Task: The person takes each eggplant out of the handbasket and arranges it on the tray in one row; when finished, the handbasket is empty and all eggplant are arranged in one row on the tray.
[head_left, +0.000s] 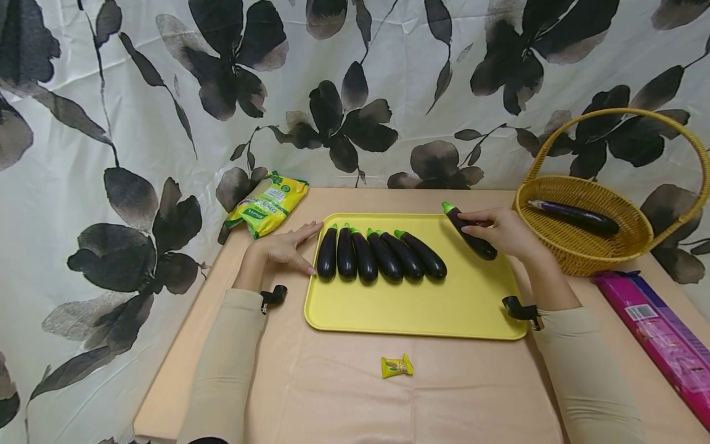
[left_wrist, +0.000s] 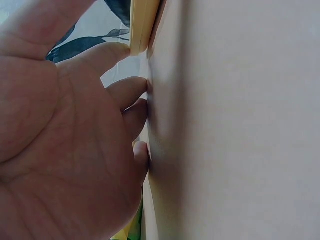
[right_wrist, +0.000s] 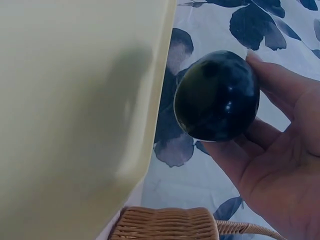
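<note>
My right hand (head_left: 513,233) holds a dark purple eggplant (head_left: 481,248) between thumb and fingers, above the right part of a yellow tray (head_left: 388,314). Its green stem end points to the far left. In the right wrist view the rounded end of the eggplant (right_wrist: 217,97) faces the camera, and a shadow falls on the tray. Several more eggplants (head_left: 367,258) lie side by side on the tray's left half, stems away from me. My left hand (head_left: 277,250) rests at the tray's left edge, fingers spread; in the left wrist view its fingertips touch the tabletop beside the tray rim (left_wrist: 142,25).
A wicker basket (head_left: 588,264) with a tall handle stands at the right with one eggplant (head_left: 577,217) inside. Near it lies a pink and purple package (head_left: 660,339). A yellow-green packet (head_left: 272,202) sits at the back left. A small yellow wrapped candy (head_left: 397,367) lies before the tray.
</note>
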Action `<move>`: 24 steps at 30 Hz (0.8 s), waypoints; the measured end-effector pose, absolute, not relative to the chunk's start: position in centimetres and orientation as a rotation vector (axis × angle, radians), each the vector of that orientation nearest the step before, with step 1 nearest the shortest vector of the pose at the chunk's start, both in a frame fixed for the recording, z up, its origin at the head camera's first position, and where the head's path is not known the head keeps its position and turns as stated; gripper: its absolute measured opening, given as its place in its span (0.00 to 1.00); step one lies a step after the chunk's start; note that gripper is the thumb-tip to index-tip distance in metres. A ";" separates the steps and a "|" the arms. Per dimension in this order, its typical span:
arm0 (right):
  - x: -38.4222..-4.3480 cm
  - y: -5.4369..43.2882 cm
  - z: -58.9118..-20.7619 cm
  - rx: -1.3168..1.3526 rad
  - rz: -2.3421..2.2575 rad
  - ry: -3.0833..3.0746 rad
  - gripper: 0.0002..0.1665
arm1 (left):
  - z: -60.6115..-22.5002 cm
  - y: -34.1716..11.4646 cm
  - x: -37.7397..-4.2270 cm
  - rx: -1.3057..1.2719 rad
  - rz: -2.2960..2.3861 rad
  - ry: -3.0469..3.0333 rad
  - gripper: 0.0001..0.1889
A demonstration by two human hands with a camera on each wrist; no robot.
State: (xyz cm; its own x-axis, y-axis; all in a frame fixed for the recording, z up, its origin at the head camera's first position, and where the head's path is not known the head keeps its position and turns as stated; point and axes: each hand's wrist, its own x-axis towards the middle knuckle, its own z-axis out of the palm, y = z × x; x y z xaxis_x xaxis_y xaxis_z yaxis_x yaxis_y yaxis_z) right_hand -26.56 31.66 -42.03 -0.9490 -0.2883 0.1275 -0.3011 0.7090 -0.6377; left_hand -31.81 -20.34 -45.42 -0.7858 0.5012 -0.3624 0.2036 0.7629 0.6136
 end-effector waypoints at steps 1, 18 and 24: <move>-26.6 31.6 -42.1 0.523 1.079 -2.887 0.23 | -45.4 -20.4 -31.8 0.528 0.768 2.438 0.72; -27.1 29.8 -43.3 0.760 1.054 -3.029 0.24 | -45.1 -20.2 -31.7 0.524 0.783 2.428 0.71; -27.2 29.4 -43.5 0.813 1.055 -3.036 0.24 | -45.0 -20.2 -31.6 0.533 0.772 2.439 0.70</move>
State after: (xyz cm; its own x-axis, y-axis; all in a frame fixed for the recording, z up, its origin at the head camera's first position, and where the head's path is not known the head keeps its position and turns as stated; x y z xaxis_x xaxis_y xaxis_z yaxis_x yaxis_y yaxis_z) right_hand -27.16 29.44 -43.45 -0.8658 -0.5004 -0.0030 -0.3908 0.6798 -0.6206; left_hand -31.61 -20.19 -45.02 -0.7862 0.5035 -0.3583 0.2058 0.7600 0.6164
